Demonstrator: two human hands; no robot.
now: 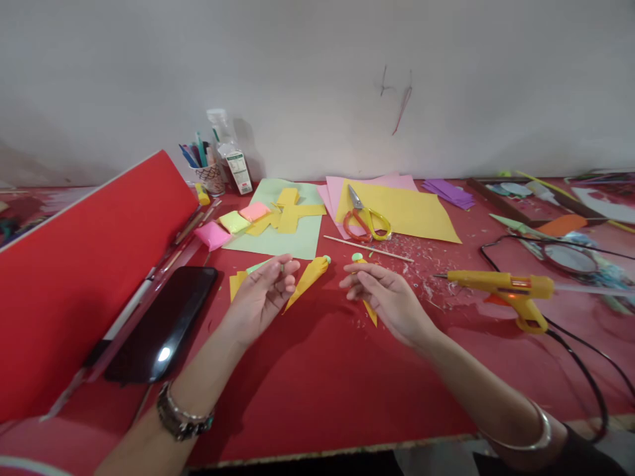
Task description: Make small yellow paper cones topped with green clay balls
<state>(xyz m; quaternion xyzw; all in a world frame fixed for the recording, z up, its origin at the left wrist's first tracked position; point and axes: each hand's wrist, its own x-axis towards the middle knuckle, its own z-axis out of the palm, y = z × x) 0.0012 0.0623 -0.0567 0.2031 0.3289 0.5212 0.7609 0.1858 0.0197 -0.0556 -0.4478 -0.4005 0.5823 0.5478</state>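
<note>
Above the red table, my left hand (265, 294) is raised with its fingers curled toward the thumb. A tiny greenish spot shows between those fingertips, too small to name. My right hand (384, 297) faces it, fingers loosely stretched and apart, with no held thing visible. Between the hands lies a yellow folded paper cone (307, 281) with a pale green ball at its wide end. A second yellow cone (370, 312), also topped by a green ball, is partly hidden behind my right hand. Yellow paper pieces (237, 283) lie behind my left hand.
A yellow hot glue gun (516, 287) with a lit lamp and cable lies right. Scissors (367, 218) rest on yellow paper (417, 215). A thin stick (370, 248), clay packets (234, 221), a phone (163, 324), a red board (94, 277) and a bottle (233, 155) surround the hands.
</note>
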